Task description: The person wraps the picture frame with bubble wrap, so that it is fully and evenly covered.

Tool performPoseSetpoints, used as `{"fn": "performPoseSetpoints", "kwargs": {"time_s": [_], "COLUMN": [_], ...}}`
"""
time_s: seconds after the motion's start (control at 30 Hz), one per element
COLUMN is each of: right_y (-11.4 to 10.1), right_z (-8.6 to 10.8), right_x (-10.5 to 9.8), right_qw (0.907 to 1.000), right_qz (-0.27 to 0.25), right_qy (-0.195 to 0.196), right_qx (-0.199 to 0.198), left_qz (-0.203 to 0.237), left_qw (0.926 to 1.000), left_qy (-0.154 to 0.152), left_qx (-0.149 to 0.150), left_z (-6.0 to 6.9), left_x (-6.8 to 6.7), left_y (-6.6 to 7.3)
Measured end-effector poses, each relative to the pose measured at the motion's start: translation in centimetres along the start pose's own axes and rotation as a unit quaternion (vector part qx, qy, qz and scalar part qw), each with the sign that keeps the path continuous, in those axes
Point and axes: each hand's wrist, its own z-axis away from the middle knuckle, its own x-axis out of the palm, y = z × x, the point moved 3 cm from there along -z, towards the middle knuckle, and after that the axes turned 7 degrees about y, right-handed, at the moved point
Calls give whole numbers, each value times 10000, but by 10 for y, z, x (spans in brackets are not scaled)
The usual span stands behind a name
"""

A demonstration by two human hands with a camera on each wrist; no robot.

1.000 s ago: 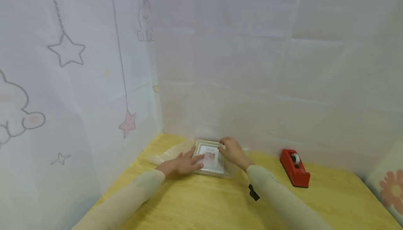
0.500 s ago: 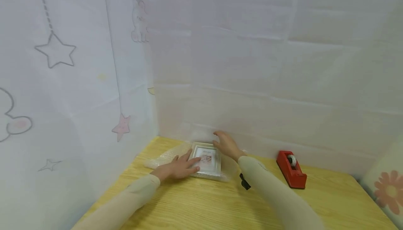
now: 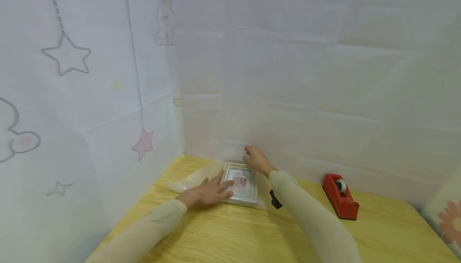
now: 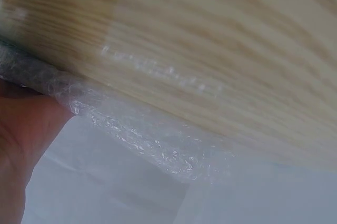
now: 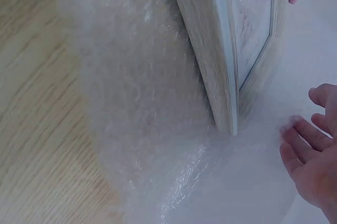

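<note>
- Fingers of the left hand [image 3: 207, 193] are spread and nearly straight, resting on the picture frame [image 3: 246, 186] by its left side; I see nothing gripped. Left forearm slants inward from the table's left edge, palm down.
- Bubble wrap [image 3: 195, 176] fans out under that hand toward the table's [image 3: 230, 233] far-left corner. My worry: if the palm slides, it could drag this flap and skew the sheet.
- Picture frame lies face up on the wrap, off the far-left corner, close to the far edge. Should the left hand press unevenly or lift early, I judge the frame could slip on the slick film.
- Right hand [image 3: 258, 161] is raised by the frame's far-right corner, fingers loosely bent and apart. Clear glint at one fingertip; from my station I can't tell what. Forearm angles in from the near right. Little room before the backdrop [image 3: 288, 107], so knuckles or film could catch there.
- Red tape dispenser [image 3: 340, 197] stands well apart, toward the far-right corner.
</note>
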Motion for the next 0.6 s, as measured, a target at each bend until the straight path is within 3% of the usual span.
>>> {"fn": "performPoseSetpoints", "kwargs": {"time_s": [0.2, 0.6], "right_y": [11, 28], "right_z": [8, 11], "right_x": [-4, 8], "right_qw": [10000, 9930], "right_qz": [33, 362], "right_qy": [76, 578], "right_qx": [13, -966], "left_qz": [80, 32], "left_qw": [9997, 9998], "left_qy": [-67, -107], "left_qx": [208, 148], "left_z": [-5, -11], "left_x": [10, 15], "left_y": [10, 18]}}
